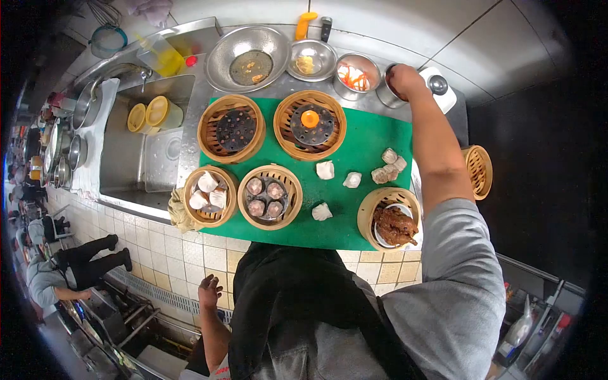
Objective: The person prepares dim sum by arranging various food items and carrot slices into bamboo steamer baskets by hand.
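My right hand [405, 82] reaches into a metal container [387, 96] at the back right; its fingertips are hidden inside. Down at my left side, away from the counter, my left hand [210, 292] hangs with fingers loosely apart and nothing in it. Two bamboo steamers hold dark perforated liners: one [205, 120] at the left, the other [279, 136] with an orange disc [310, 119] on its liner. In front, one steamer [233, 212] has white buns [208, 182], another [296, 201] several pinkish dumplings [275, 191]. Brown glazed food [396, 227] fills a white dish in a steamer [365, 218].
Pale dumpling-like pieces [325, 170] lie loose on the green board [266, 235]. Behind it stand a large metal bowl [218, 54], a smaller bowl [326, 54] and a pot with orange-and-white strips [347, 94]. A sink [117, 152] is at left. Another person [47, 285] is far left.
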Available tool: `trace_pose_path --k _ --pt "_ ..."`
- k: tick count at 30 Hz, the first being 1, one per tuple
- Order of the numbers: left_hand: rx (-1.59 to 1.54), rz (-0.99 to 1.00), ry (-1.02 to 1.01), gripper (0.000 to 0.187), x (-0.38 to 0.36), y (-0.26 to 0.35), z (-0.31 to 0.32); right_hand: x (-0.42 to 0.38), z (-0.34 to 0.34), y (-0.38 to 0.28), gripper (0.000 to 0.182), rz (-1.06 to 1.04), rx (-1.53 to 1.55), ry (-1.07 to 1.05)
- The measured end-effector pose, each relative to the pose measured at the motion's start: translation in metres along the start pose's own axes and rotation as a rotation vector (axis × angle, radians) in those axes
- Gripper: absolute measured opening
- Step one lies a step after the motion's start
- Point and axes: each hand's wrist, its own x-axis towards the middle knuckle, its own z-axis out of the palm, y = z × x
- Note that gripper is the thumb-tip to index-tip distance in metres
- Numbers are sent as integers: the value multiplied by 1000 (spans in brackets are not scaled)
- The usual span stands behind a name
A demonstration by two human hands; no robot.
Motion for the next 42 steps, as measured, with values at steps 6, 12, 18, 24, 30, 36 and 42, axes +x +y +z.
trace_pose_path --k 6,12,18,24,30,36,42 --pt "-42 -118 -37 48 12 -19 -1 -40 -51 -2 18 47 352 64" --pt "93 -183 -31 47 26 -34 0 -128 -36 -100 18 -292 641 51" --pt "18 12 -50 47 26 5 6 -138 -13 -139 15 -407 427 137" --pt "-1 71 -32 46 19 13 11 -72 -63 -48 21 21 -41 69" --pt "77 -114 -42 47 22 -34 0 -18 4 3 27 80 -85 -56" --pt "13 -161 -19 45 11 -55 -4 -21 -9 5 26 -19 -78 -191" --pt "8 -118 1 44 1 -25 11 -21 -1 6 23 -54 124 -144"
